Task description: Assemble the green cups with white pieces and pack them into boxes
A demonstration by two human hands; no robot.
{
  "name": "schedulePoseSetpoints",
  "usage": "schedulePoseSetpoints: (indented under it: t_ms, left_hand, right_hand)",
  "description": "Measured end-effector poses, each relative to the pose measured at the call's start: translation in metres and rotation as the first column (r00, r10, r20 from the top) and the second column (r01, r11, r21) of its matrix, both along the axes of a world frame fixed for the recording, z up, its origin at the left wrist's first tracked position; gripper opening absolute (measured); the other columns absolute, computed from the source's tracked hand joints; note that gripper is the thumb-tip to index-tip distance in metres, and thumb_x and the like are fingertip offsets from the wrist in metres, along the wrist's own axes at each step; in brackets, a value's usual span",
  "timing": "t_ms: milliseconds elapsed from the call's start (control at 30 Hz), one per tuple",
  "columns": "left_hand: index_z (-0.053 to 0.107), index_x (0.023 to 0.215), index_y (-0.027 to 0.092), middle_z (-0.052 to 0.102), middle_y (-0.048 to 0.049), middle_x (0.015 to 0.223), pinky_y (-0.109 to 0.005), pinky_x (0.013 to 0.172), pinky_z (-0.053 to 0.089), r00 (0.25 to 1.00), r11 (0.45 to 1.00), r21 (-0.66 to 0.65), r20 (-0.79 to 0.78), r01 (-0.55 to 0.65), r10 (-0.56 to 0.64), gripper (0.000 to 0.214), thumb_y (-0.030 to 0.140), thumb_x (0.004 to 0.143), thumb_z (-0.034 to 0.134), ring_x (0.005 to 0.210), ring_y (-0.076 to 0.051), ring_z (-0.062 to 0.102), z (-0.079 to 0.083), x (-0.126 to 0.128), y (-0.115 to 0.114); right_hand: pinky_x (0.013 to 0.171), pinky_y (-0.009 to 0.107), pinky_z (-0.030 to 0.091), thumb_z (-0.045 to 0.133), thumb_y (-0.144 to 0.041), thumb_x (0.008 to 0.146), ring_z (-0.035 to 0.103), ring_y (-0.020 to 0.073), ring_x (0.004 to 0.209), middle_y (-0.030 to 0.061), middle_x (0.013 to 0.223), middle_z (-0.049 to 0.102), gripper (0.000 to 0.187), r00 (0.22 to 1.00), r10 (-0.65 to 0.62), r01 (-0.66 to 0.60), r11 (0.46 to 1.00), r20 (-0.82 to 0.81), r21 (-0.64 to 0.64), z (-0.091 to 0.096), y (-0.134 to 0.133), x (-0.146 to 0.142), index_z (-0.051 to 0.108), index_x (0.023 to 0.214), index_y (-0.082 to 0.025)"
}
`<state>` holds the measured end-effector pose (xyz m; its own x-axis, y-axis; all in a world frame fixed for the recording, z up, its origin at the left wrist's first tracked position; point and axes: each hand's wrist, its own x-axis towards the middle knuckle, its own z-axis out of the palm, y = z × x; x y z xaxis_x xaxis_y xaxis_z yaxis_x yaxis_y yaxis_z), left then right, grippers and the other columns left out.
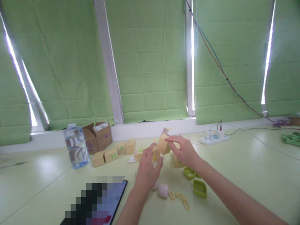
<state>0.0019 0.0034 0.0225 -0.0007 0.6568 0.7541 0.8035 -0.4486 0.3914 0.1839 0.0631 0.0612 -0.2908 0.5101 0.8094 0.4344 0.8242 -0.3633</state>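
My right hand (185,150) pinches a small tan cardboard box (163,144), tilted above the table with its top flap up. Just left of the box, my left hand (148,170) is held with thumb and fingers apart and nothing visible in its grasp. Behind and between the hands stand more small tan boxes, partly hidden. Close to my left wrist lie a pale pink rounded piece (163,191) and a yellow looped strap (183,200). Under my right forearm sit a green square dish (200,188) and another green dish (189,173).
Small tan boxes with green labels (111,155) stand left of my hands. Farther left are a large clear water bottle (76,146) and an open brown carton (103,137). A tablet (117,200) lies at front left. A white power strip (214,140) with cables is at back right.
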Motion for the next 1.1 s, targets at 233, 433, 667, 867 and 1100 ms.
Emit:
schedulePoseSetpoints:
  t_ms: [233, 433, 667, 867, 1100]
  left_hand:
    - [0.031, 0.142, 0.025, 0.053, -0.0143, 0.135, -0.044, 0.094, 0.048, 0.981, 0.972, -0.141, -0.025, 0.186, -0.191, 0.064, 0.039, 0.087, 0.061, 0.116, -0.027, 0.057, -0.004, 0.007, -0.001]
    - [0.016, 0.150, 0.024, 0.059, -0.0118, 0.118, -0.044, 0.087, 0.052, 0.994, 0.994, -0.100, 0.100, 0.045, -0.035, 0.075, 0.039, 0.089, 0.057, 0.090, -0.021, 0.064, 0.004, 0.001, 0.003]
    - [0.048, 0.132, 0.024, 0.054, -0.0116, 0.120, -0.044, 0.086, 0.052, 0.996, 1.000, 0.017, 0.087, 0.005, -0.007, 0.044, 0.035, 0.090, 0.052, 0.101, -0.025, 0.060, 0.008, -0.003, 0.006]
    - [0.050, 0.127, 0.023, 0.056, -0.0109, 0.120, -0.043, 0.088, 0.051, 0.993, 0.996, 0.015, 0.082, 0.088, -0.089, 0.039, 0.030, 0.089, 0.053, 0.101, -0.023, 0.061, 0.003, -0.003, 0.008]
    - [0.050, 0.115, 0.022, 0.060, -0.0081, 0.114, -0.046, 0.093, 0.046, 0.991, 0.988, -0.097, -0.051, 0.119, -0.124, 0.029, 0.028, 0.088, 0.055, 0.105, -0.025, 0.058, 0.002, 0.002, 0.006]
  right_hand:
    - [0.086, 0.035, 0.051, 0.053, -0.013, 0.087, 0.065, 0.0199, 0.093, 0.0067, 0.099, 0.073, 0.027, 0.958, 0.285, -0.284, 0.957, -0.022, 0.054, -0.032, -0.036, 0.011, 0.071, 0.106, -0.021]
    - [0.075, 0.029, 0.050, 0.049, -0.014, 0.088, 0.064, 0.0170, 0.081, 0.0057, 0.089, 0.071, 0.022, 0.967, 0.219, -0.223, 0.975, -0.129, -0.014, -0.035, -0.032, 0.025, 0.069, 0.095, -0.018]
    - [0.064, 0.023, 0.045, 0.067, -0.040, 0.079, 0.065, 0.0151, 0.065, 0.0004, 0.075, 0.074, 0.021, 0.819, 0.320, -0.154, 0.922, 0.477, -0.355, -0.041, -0.040, 0.016, 0.072, 0.082, -0.020]
    - [0.066, 0.024, 0.044, 0.075, -0.051, 0.068, 0.068, 0.0176, 0.071, -0.0001, 0.080, 0.076, 0.033, 0.769, 0.326, -0.123, 0.920, 0.550, -0.373, -0.037, -0.040, 0.018, 0.075, 0.086, -0.023]
    - [0.060, 0.022, 0.043, 0.069, -0.024, 0.073, 0.066, 0.0149, 0.063, -0.0012, 0.075, 0.076, 0.016, 0.813, 0.303, -0.190, 0.945, 0.496, -0.266, -0.046, -0.039, 0.017, 0.078, 0.085, -0.026]
